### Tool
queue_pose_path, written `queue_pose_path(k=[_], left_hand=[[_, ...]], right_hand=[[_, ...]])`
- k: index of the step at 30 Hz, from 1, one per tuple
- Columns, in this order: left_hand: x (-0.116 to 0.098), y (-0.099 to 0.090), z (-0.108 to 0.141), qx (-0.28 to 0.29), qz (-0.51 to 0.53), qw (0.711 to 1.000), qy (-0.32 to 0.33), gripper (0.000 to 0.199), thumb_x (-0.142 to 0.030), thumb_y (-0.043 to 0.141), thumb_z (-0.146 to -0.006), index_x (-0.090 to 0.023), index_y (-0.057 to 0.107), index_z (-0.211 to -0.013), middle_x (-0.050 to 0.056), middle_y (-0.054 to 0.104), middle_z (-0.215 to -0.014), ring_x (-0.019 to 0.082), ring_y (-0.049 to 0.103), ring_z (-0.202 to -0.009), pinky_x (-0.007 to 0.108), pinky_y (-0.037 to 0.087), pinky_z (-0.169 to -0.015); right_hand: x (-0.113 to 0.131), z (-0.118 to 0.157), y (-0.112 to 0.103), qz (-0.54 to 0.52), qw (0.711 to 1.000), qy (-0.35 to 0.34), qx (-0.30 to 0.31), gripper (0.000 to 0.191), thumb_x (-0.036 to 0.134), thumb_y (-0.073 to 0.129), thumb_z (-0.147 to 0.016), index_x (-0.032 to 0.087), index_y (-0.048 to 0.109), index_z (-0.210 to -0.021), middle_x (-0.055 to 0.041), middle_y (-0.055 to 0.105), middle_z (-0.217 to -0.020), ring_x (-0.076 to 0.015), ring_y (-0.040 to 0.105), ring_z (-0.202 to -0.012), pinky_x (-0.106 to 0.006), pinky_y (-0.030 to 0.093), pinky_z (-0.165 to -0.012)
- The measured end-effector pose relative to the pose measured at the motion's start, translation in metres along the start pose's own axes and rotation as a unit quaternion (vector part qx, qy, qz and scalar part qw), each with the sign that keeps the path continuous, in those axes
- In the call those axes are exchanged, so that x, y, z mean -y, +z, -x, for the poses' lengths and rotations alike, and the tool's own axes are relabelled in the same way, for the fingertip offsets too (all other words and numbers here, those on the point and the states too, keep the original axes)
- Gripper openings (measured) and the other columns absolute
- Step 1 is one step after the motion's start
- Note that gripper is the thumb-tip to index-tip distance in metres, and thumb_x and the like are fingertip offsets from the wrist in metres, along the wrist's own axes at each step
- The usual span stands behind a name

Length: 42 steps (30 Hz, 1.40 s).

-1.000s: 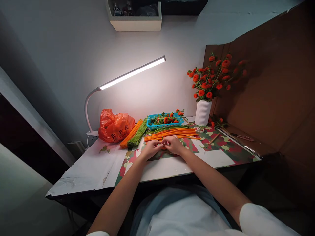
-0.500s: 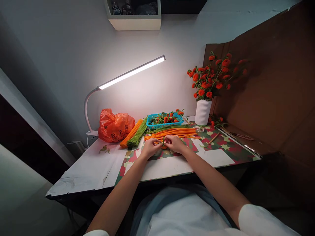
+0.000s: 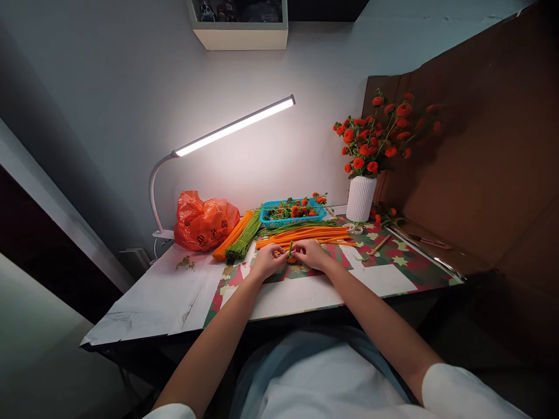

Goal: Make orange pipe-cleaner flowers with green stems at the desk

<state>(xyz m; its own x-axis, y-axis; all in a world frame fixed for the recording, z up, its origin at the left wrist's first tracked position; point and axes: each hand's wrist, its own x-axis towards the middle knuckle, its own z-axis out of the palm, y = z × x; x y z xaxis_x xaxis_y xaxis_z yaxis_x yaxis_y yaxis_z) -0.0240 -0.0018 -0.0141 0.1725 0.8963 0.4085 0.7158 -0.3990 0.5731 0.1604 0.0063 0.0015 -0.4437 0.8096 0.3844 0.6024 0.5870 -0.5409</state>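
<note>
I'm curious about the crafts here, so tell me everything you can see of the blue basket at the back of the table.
The blue basket is a shallow rectangular tray with latticed walls, plastic by the look of it. It sits flat near the wall, under the lamp. Small orange flowers on green stems fill it, and some poke over its right end. Loose green and orange stems lie just in front of it; whether they touch it I cannot tell. Neither hand touches it.

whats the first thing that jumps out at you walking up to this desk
The lit white bar desk lamp glows above the back left of the table, over a crumpled orange plastic bag. At the back right, a ribbed white vase holds a bunch of orange pompom flowers. In the middle, the left hand and right hand meet on a small orange and green piece, just in front of a long row of orange fuzzy stems.
</note>
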Motion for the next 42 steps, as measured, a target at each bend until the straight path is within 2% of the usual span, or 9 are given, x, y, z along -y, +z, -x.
queue_pose_path(k=[8,17,22,25,29,32,35,37,42], left_hand=[[-0.004,0.003,-0.001,-0.005,0.013,1.0,0.004,0.014,-0.029,0.061,-0.074,-0.017,0.067,-0.075,0.002,0.061,-0.069,0.014,0.053,-0.06,0.025,0.041,-0.058],[-0.001,0.004,-0.002,0.006,0.044,0.999,0.022,0.015,-0.03,0.06,-0.074,-0.016,0.065,-0.074,0.003,0.062,-0.075,0.014,0.051,-0.063,0.026,0.04,-0.061],[0.001,0.008,-0.005,0.033,0.112,0.993,0.029,0.014,-0.029,0.056,-0.075,-0.016,0.06,-0.072,0.003,0.059,-0.075,0.014,0.051,-0.067,0.025,0.039,-0.061],[0.002,0.006,-0.007,0.046,0.177,0.983,0.035,0.016,-0.032,0.058,-0.073,-0.016,0.057,-0.068,0.003,0.058,-0.077,0.014,0.051,-0.07,0.023,0.039,-0.059],[0.002,0.0,-0.007,0.108,0.27,0.957,-0.011,0.026,-0.042,0.062,-0.071,-0.016,0.057,-0.07,0.0,0.054,-0.068,0.01,0.047,-0.058,0.021,0.035,-0.052],[0.003,-0.001,-0.007,0.137,0.29,0.945,-0.066,0.033,-0.047,0.066,-0.069,-0.015,0.059,-0.072,-0.003,0.05,-0.059,0.008,0.04,-0.048,0.02,0.028,-0.045],[0.004,0.002,-0.008,0.113,0.278,0.95,-0.09,0.039,-0.051,0.071,-0.062,-0.015,0.059,-0.068,-0.003,0.051,-0.055,0.007,0.04,-0.045,0.019,0.027,-0.043],[0.004,0.005,-0.008,0.085,0.28,0.951,-0.096,0.041,-0.052,0.074,-0.059,-0.015,0.059,-0.069,-0.002,0.054,-0.056,0.008,0.044,-0.046,0.02,0.03,-0.044],[0.006,0.008,-0.008,-0.019,0.266,0.96,-0.084,0.042,-0.05,0.08,-0.052,-0.017,0.057,-0.066,-0.004,0.053,-0.054,0.009,0.048,-0.048,0.021,0.034,-0.046]], right_hand=[[-0.002,-0.001,0.004,0.02,1.0,-0.01,-0.002,0.013,0.016,0.058,-0.081,0.019,0.071,-0.078,-0.0006,0.067,-0.073,-0.0131,0.053,-0.066,-0.026,0.031,-0.068],[-0.004,-0.003,0.009,0.047,0.999,-0.014,-0.014,0.013,0.014,0.057,-0.08,0.019,0.069,-0.077,-0.0005,0.068,-0.072,-0.0127,0.053,-0.064,-0.027,0.03,-0.069],[-0.004,-0.002,0.009,0.054,0.998,-0.025,-0.027,0.013,0.015,0.056,-0.079,0.019,0.068,-0.076,-0.0003,0.066,-0.071,-0.0134,0.053,-0.065,-0.028,0.031,-0.07],[-0.006,-0.002,0.009,0.012,0.998,-0.039,-0.041,0.012,0.015,0.055,-0.078,0.018,0.066,-0.073,0.0004,0.064,-0.067,-0.0123,0.051,-0.061,-0.026,0.033,-0.065],[-0.006,-0.002,0.007,-0.066,0.995,-0.061,-0.05,0.012,0.015,0.053,-0.076,0.017,0.064,-0.071,0.0005,0.061,-0.066,-0.0112,0.05,-0.059,-0.022,0.034,-0.058],[-0.005,-0.001,0.006,-0.071,0.994,-0.072,-0.052,0.01,0.015,0.054,-0.075,0.017,0.062,-0.068,0.001,0.058,-0.063,-0.0106,0.048,-0.058,-0.022,0.034,-0.057],[-0.005,-0.001,0.006,-0.052,0.994,-0.079,-0.057,0.01,0.013,0.055,-0.073,0.017,0.06,-0.065,0.0018,0.056,-0.061,-0.0101,0.047,-0.056,-0.022,0.034,-0.058],[-0.005,-0.001,0.006,-0.052,0.993,-0.081,-0.064,0.011,0.012,0.055,-0.073,0.017,0.059,-0.064,0.002,0.055,-0.06,-0.0099,0.047,-0.056,-0.022,0.033,-0.058],[-0.006,-0.001,0.007,-0.057,0.992,-0.082,-0.075,0.012,0.012,0.055,-0.074,0.017,0.059,-0.064,0.0025,0.055,-0.059,-0.0098,0.046,-0.055,-0.023,0.033,-0.059]])
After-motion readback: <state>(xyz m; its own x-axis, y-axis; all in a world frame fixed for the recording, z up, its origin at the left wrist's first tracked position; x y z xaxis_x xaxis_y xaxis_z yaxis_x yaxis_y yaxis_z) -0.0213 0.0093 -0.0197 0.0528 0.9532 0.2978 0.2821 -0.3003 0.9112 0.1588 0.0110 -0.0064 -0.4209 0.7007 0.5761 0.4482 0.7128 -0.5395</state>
